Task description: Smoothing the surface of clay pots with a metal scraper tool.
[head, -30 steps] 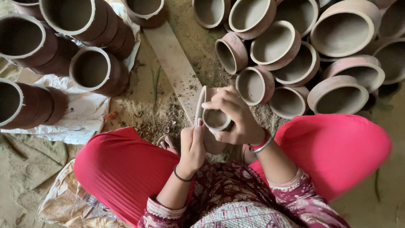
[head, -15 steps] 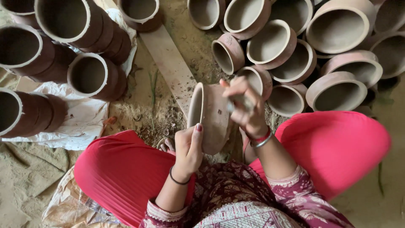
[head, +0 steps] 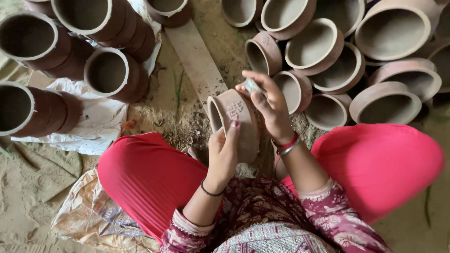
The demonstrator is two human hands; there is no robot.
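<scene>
A crumpled tan printed sack (head: 89,215) lies flat on the sandy ground beneath the left knee.

You hold a matt, smooth, unglazed clay pot (head: 236,122); a rough wooden plank (head: 197,61) lies beyond it on gritty sand (head: 28,206).

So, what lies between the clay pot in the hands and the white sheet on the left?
In the head view, only bare sandy ground separates the clay pot from the white sheet.
</scene>
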